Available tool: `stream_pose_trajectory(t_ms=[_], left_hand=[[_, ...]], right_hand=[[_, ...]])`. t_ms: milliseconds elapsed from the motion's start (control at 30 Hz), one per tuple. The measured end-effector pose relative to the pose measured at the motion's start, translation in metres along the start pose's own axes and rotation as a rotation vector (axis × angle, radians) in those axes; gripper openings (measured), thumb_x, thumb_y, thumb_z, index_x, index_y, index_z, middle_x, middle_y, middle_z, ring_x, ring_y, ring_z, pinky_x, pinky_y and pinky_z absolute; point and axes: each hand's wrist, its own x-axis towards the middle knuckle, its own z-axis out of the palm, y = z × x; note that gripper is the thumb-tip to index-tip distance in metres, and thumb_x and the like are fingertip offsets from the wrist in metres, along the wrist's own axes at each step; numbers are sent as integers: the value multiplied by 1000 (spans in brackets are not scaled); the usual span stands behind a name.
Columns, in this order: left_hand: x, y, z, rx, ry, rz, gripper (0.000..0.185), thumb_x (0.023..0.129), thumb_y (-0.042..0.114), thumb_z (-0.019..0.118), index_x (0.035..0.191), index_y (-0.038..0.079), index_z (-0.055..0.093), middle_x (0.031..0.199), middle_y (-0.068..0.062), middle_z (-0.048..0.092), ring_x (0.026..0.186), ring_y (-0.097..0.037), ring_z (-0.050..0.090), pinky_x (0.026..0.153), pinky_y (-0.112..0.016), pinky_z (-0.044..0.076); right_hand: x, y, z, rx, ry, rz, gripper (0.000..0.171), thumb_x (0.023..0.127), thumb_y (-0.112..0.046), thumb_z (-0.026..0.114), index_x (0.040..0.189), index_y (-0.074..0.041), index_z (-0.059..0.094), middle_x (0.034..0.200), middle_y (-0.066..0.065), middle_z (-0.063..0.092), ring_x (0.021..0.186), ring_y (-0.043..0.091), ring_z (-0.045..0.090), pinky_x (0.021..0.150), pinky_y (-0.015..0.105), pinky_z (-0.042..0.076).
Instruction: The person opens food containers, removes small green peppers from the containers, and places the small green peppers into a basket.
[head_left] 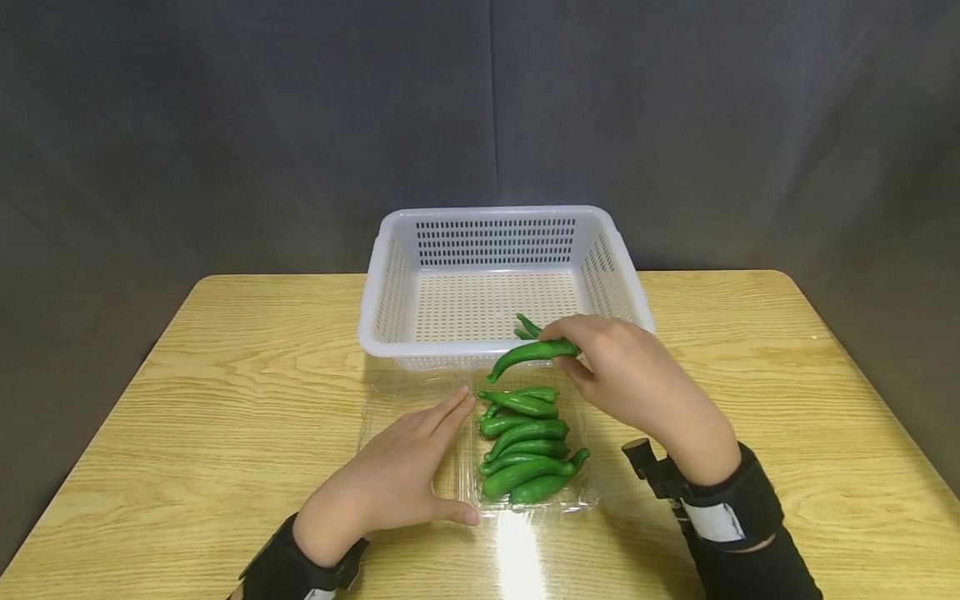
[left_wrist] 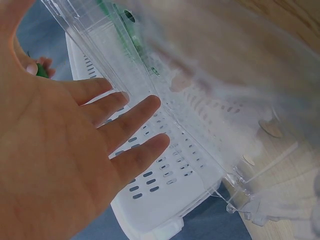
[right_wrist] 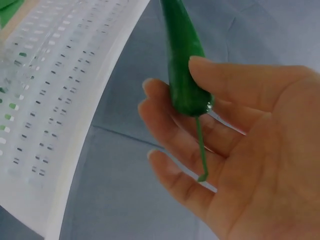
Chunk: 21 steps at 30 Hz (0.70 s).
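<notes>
One green pepper point(head_left: 531, 353) rides in the right hand point(head_left: 637, 379), pinched near its stem between thumb and fingers point(right_wrist: 165, 112), over the near rim of the white basket point(head_left: 390, 287). That light hold could let it roll out onto the tabletop point(head_left: 225, 367). At seven o'clock, the left hand point(head_left: 397, 475) lies flat, fingers straight, on the clear tray point(head_left: 405, 392); ease off and it may skid.

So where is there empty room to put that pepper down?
The white basket has a bare floor. The wooden table is bare left of the left hand and right of the right hand, which pinches the pepper. It is crowded in the clear tray, packed with green peppers.
</notes>
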Motion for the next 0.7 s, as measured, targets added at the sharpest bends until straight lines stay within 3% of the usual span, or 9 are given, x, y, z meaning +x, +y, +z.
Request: stream_pose_trajectory(t_ms=[467,700], left_hand=[[0,-1,1,8,2,2,122,72,66,76,160,9,14,166,-8,10,147,-29,22,119,-50,20],[0,-1,1,4,3,3,122,72,66,76,160,9,14,166,-8,10,147,-30,22,118,-51,20]], right_hand=[[5,18,-2,-11,50,106,23,92,-9,71,114,-4,68,103,9,71,88,24,65,76,46,54],[5,30,-2,-14,46,151,25,93,-9,68,117,-4,67,111,14,70,98,29,65,82,50,53]])
